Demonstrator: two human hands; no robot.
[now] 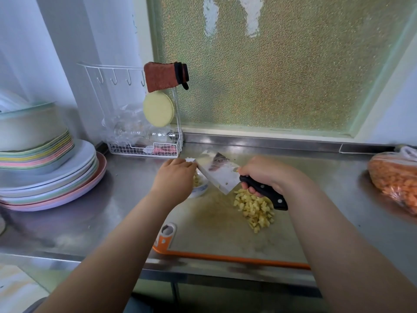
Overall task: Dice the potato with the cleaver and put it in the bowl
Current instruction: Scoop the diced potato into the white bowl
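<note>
My right hand (266, 175) grips the black handle of the cleaver (216, 171), whose blade is tilted above the small white bowl (199, 190). My left hand (176, 177) hovers over the bowl with its fingers at the blade's far end; most of the bowl is hidden beneath it. Some yellow potato dice (196, 180) show inside the bowl. A pile of diced potato (255, 208) lies on the cutting board (216, 236) with the orange rim, below my right hand.
A stack of pastel plates (52, 177) stands at the left on the steel counter (126, 199). A white wire rack (144, 145) with a cloth sits behind the bowl. A plastic bag of orange pieces (394, 179) lies at the right edge.
</note>
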